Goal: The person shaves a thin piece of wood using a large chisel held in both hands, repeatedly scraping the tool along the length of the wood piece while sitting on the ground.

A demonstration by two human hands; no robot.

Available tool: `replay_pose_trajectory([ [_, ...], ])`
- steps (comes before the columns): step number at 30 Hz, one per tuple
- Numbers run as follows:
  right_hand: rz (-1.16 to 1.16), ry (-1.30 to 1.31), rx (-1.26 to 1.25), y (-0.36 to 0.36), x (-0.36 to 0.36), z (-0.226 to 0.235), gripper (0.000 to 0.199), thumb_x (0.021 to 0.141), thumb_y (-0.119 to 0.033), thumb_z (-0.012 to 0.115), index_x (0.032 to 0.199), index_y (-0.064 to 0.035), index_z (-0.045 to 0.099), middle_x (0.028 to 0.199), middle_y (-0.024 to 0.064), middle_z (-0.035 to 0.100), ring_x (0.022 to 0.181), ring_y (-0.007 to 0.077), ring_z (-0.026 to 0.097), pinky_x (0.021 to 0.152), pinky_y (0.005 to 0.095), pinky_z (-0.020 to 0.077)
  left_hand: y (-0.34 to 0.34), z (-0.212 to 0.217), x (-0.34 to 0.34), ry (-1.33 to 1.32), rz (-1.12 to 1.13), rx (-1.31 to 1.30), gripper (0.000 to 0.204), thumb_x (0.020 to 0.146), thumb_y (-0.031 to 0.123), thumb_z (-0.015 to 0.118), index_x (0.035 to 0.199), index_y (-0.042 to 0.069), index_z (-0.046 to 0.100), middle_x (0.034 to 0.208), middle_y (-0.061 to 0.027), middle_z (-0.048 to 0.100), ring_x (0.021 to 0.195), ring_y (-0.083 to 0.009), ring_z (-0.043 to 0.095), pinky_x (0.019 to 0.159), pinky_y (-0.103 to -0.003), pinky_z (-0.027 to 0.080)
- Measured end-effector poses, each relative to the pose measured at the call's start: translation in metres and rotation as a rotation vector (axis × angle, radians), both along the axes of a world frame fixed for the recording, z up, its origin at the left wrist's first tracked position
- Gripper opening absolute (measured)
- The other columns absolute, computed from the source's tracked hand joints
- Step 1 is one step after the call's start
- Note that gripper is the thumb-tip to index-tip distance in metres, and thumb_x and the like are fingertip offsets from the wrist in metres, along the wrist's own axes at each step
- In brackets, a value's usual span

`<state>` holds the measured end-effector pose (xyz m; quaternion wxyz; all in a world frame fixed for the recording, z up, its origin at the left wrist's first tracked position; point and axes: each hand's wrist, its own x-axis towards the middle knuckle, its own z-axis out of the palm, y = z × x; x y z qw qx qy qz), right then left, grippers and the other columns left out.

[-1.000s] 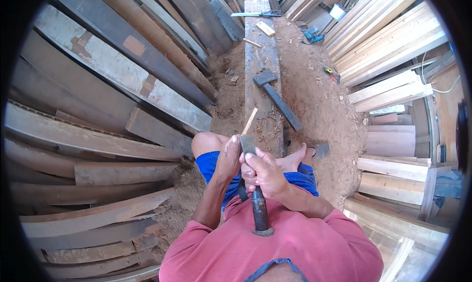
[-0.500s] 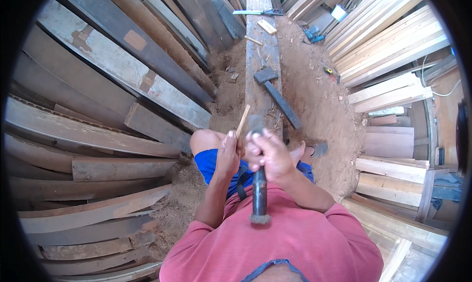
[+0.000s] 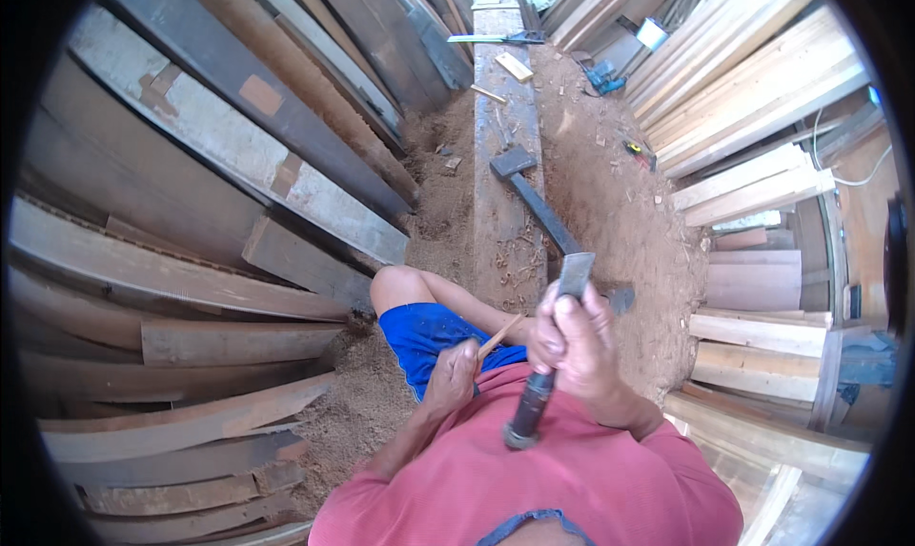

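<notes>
My right hand [image 3: 576,344] is wrapped round a wide chisel [image 3: 575,275], its flat metal blade pointing up and away from me. The dark handle slants down from my fist, its butt end close to my shirt. Closed over a thin strip of wood [image 3: 499,337], my left hand [image 3: 452,378] rests low above my lap. The strip's far end sticks out toward the right, apart from the chisel. Beyond both hands, a dark mallet [image 3: 536,199] lies on a long wooden bench plank [image 3: 494,222], its handle reaching over the plank's right edge.
On the bench lie wood shavings, a small wood block [image 3: 515,67], a thin stick [image 3: 489,94] and a saw [image 3: 496,39]. Boards [image 3: 200,341] lean along the left; pale lumber [image 3: 743,70] is stacked on the right. A blue power tool [image 3: 603,78] sits on the dusty ground.
My hands have moved apart and nearer my body. The chisel has swung right, its blade now in plain sight. The wood strip has dropped lower and tilted to the right.
</notes>
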<state>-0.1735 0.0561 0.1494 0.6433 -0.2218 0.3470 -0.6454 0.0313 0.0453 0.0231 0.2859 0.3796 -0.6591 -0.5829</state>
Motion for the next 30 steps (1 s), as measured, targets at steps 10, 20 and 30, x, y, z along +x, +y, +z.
replay_pose_trajectory([
  [10,0.138,0.455,0.022,-0.04,-0.012,-0.052,0.013,0.094,-0.016,0.058,0.1,-0.0036,0.058,0.063,-0.0038,0.05,0.048,0.0016,0.043,0.042,0.0193,0.0352,-0.024,0.02,-0.036,0.55,0.019,0.691,0.046,0.103,0.044,0.037,0.073,0.01,0.045,0.053,0.0023,0.034,0.046,-0.0093,0.027,0.046,-0.026,0.024],
  [20,-0.107,-0.018,0.123,-0.046,0.001,-0.064,0.014,0.1,-0.017,0.045,0.107,-0.0059,0.049,0.077,0.0022,0.053,0.052,0.0064,0.047,0.046,0.0229,0.0432,-0.061,0.014,-0.053,0.586,0.018,0.701,0.036,0.101,0.039,0.042,0.085,0.009,0.05,0.057,0.0023,0.036,0.051,-0.0089,0.031,0.05,-0.025,0.026],
  [30,0.278,-0.183,0.233,-0.021,0.048,-0.042,0.015,0.1,-0.021,0.043,0.101,-0.0066,0.048,0.068,-0.001,0.044,0.044,0.0058,0.039,0.042,0.0252,0.0417,-0.081,0.037,-0.029,0.178,0.032,0.149,0.033,0.105,0.029,0.035,0.098,0.005,0.057,0.081,0.0038,0.051,0.077,-0.0053,0.046,0.07,-0.023,0.041],
])
